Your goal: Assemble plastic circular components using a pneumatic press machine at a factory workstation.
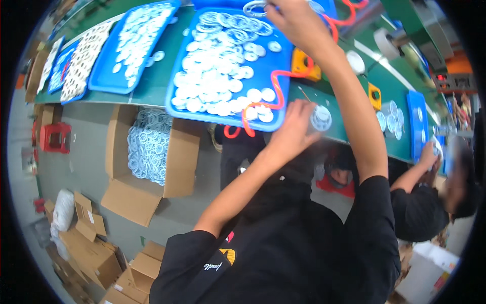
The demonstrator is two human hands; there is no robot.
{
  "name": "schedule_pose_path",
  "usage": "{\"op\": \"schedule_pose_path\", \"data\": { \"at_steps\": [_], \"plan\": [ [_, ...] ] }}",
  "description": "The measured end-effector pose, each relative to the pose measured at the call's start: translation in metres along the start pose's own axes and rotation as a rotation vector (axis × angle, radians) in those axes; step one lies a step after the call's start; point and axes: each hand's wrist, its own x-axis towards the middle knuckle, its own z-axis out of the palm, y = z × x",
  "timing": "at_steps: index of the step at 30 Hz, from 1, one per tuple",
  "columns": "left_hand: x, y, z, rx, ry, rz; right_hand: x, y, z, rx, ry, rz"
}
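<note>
Two hands: I see both over the green bench
Left hand: closed on a white disc
Right hand: fingers pinching a white ring above the blue tray

Your left hand is stretched forward, palm down, fingers curled in loosely. Your right hand reaches a lot farther out with that arm nearly straight, fingers pinched together. Both forearms are bare, black short sleeves at the shoulders.
</note>
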Motion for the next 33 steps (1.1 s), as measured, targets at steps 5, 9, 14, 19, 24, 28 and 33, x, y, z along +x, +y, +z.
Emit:
{"op": "schedule_pose_path", "data": {
  "at_steps": [5, 9, 14, 19, 24, 28, 33],
  "plan": [
    [0.005, 0.014, -0.009, 0.038, -0.038, -0.052, -0.176, -0.028, -0.081, 0.077, 0.374, 0.479],
    [0.008, 0.024, -0.008, 0.052, -0.039, -0.072, -0.265, -0.019, -0.037, 0.026, 0.236, 0.737],
    [0.005, 0.020, -0.005, 0.054, -0.044, -0.084, -0.273, -0.014, -0.008, 0.060, 0.292, 0.779],
    [0.004, 0.020, -0.004, 0.096, -0.051, -0.112, -0.285, -0.009, -0.010, -0.036, 0.143, 0.546],
    [0.006, 0.022, -0.004, 0.064, -0.046, -0.112, -0.281, -0.008, -0.015, 0.046, 0.208, 0.675],
    [0.006, 0.021, -0.007, 0.069, -0.043, -0.097, -0.250, -0.029, -0.050, 0.074, 0.338, 0.710],
    [0.002, 0.016, -0.003, 0.026, -0.056, -0.146, -0.240, -0.029, -0.027, 0.156, 0.134, 0.408]
  ]
}}
